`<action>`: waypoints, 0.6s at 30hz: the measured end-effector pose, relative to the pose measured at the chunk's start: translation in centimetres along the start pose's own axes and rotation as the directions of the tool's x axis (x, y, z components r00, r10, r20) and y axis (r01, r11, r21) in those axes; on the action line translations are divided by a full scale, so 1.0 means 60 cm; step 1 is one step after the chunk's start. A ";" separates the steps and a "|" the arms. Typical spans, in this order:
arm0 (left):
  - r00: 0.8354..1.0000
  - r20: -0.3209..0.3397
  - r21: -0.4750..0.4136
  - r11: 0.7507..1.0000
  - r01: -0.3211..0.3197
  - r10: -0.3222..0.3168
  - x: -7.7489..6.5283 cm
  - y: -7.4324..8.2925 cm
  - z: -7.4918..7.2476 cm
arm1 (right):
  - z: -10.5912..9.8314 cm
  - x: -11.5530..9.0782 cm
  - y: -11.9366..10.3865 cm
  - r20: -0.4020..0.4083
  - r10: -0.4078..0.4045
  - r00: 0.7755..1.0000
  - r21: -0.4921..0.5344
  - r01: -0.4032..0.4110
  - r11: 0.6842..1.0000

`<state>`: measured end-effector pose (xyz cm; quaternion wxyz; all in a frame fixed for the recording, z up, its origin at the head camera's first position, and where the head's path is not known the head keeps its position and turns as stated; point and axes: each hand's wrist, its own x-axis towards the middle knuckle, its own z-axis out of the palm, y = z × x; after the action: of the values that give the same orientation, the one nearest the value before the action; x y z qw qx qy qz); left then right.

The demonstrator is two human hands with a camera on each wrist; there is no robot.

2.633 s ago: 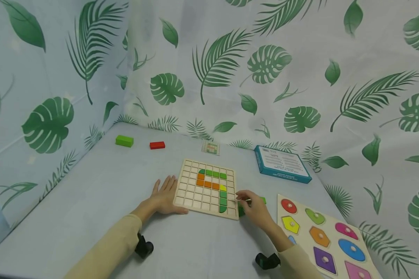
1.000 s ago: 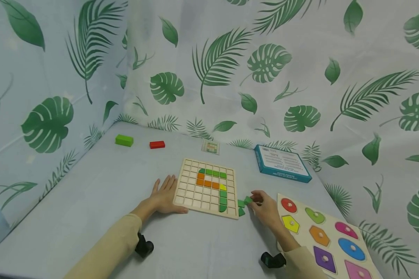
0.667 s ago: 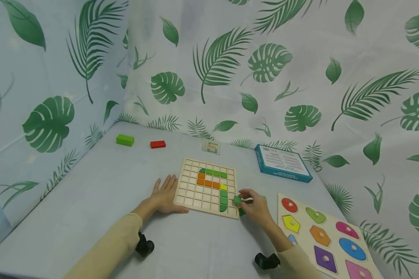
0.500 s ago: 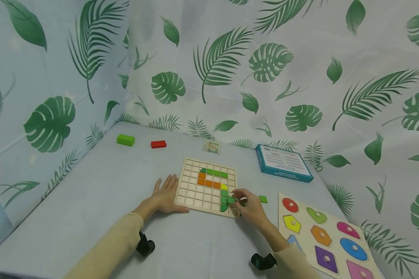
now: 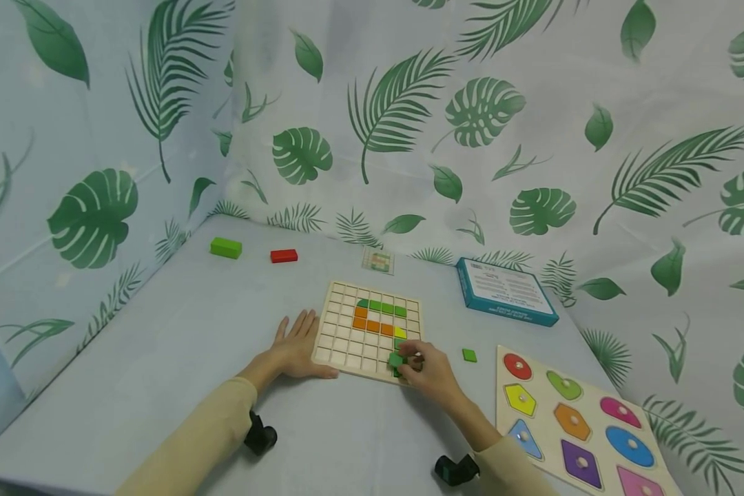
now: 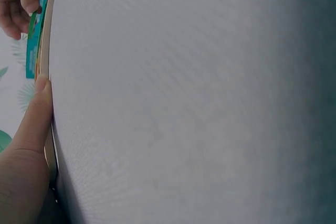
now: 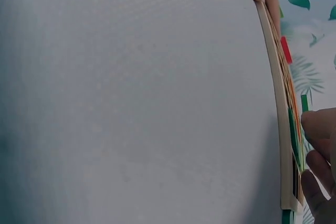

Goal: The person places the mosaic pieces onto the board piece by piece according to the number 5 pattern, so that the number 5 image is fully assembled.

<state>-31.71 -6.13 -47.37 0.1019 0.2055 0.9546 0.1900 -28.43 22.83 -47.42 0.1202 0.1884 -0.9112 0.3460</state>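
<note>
A wooden grid board (image 5: pixel 341 341) lies mid-table, with green, orange and yellow tiles set in some squares. My left hand (image 5: pixel 297 353) rests spread beside its left edge. In the left wrist view the left thumb (image 6: pixel 38 116) touches the board's edge. Over the board's lower right part, my right hand (image 5: pixel 432 372) pinches a green tile (image 5: pixel 395 360) between thumb and fingers. The same tile shows in the right wrist view as a thin green strip (image 7: pixel 304 102). The hand covers part of the tile column below it.
One loose green tile (image 5: pixel 469 355) lies right of the board. A knobbed shape puzzle (image 5: pixel 539 399) lies at the near right, and a blue box (image 5: pixel 508 291) behind it. Farther back are a pattern card (image 5: pixel 378 261), a red block (image 5: pixel 284 256) and a green block (image 5: pixel 226 248).
My right hand went to the green tiles right of the board, took one and carried it left over the board's lower right part. The left hand has stayed in place.
</note>
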 end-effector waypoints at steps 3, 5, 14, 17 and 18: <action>1.000 0.001 0.003 1.000 0.002 -0.002 0.000 0.001 -0.001 | 0.006 -0.001 -0.003 0.014 -0.010 1.000 -0.022 0.011 1.000; 1.000 0.003 0.005 1.000 0.005 -0.005 0.000 0.001 -0.001 | 0.009 0.000 -0.006 0.020 -0.030 0.999 -0.031 0.031 0.999; 1.000 0.012 0.009 1.000 0.005 -0.005 -0.002 0.004 -0.003 | 0.017 0.000 -0.019 0.033 -0.056 0.998 -0.099 0.059 0.993; 1.000 0.014 0.011 1.000 0.004 -0.004 -0.001 0.004 -0.003 | 0.019 0.000 -0.020 0.032 -0.057 0.998 -0.110 0.060 0.992; 1.000 0.013 0.011 1.000 0.004 -0.004 -0.001 0.003 -0.003 | 0.019 0.001 -0.020 0.033 -0.056 0.998 -0.110 0.060 0.992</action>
<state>-31.63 -6.05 -47.12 0.1072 0.2053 0.9554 0.1832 -28.08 21.23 -47.56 0.1270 0.2129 -0.9249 0.2884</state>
